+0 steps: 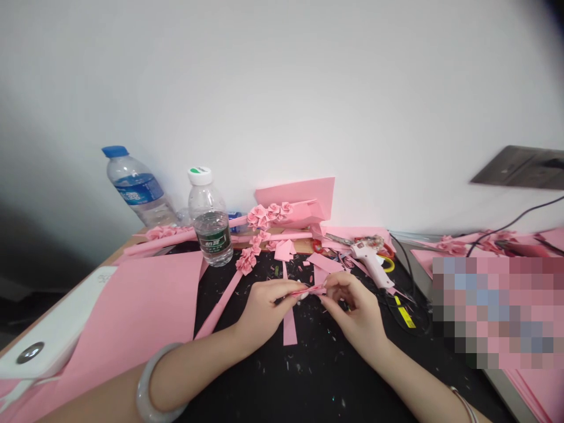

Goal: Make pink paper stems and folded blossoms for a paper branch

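Observation:
Between both hands a small piece of folded pink paper (312, 290) is held above the black mat. My left hand (269, 306) pinches its left end between thumb and fingers. At the other end, my right hand (356, 306) has its thumb and forefinger closed on the paper. The fold's exact shape is too small to make out. Beneath the hands lies a pink paper strip (289, 329). Left of them, a rolled pink paper stem (224, 299) carries a cluster of folded paper flowers (248, 259).
A white hot glue gun (373, 265) and yellow-handled scissors (388, 264) lie at right. A water bottle (210, 226) and a blue-capped bottle (138, 191) stand near the wall. Large pink sheets (145, 299) and a white device (57, 323) occupy the left. Paper scraps litter the black mat (282, 388).

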{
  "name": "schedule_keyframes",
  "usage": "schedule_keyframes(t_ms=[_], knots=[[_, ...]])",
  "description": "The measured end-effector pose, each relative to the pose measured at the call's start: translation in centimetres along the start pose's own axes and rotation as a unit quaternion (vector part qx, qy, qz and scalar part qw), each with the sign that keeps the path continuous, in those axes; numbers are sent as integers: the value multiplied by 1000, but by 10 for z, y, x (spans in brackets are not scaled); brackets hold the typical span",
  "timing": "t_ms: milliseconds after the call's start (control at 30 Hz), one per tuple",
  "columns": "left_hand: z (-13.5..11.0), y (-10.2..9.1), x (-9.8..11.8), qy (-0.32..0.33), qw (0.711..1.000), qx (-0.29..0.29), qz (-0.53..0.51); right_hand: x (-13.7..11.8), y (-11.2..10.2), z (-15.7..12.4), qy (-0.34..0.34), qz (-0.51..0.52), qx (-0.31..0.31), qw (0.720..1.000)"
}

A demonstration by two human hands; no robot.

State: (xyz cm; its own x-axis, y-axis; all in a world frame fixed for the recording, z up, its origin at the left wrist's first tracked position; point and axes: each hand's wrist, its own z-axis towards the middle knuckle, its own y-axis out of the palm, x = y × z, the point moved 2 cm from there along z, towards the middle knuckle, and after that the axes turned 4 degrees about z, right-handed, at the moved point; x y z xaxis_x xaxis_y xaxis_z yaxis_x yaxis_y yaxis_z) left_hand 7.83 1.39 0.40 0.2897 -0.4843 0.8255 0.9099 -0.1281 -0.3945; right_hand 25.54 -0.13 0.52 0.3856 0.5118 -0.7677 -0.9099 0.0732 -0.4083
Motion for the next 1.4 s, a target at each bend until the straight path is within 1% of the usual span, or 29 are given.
schedule_keyframes(t_ms=[167,267,467,533,633,700,767,900,1033,1133,1400], knots=[[0,1,-3,-5,1000,-6,-10,-7,0,3,-48,-36,-37,998],[1,4,-5,-15,1000,-27,-4,-9,1,5,-58,-48,-51,996],[1,9,-7,-56,994,-86,27,-1,5,6,34,-46,-80,995],[1,10,-6,-69,992,-104,-9,3,6,5,62,-33,-80,994],[1,9,-5,-95,982,-122,-110,8,7,4,108,11,-75,991],[1,9,-4,-118,973,-120,-160,10,7,4,130,41,-76,988],[1,10,-5,-136,967,-111,-187,11,7,4,138,62,-78,985],[2,12,-6,-154,956,-103,-227,9,7,4,132,77,-79,985],[2,12,-8,-162,950,-100,-246,8,7,4,131,86,-79,985],[2,12,-8,-162,951,-101,-244,8,7,5,130,89,-80,984],[0,12,-7,-142,967,-101,-188,9,8,5,133,79,-87,984]])
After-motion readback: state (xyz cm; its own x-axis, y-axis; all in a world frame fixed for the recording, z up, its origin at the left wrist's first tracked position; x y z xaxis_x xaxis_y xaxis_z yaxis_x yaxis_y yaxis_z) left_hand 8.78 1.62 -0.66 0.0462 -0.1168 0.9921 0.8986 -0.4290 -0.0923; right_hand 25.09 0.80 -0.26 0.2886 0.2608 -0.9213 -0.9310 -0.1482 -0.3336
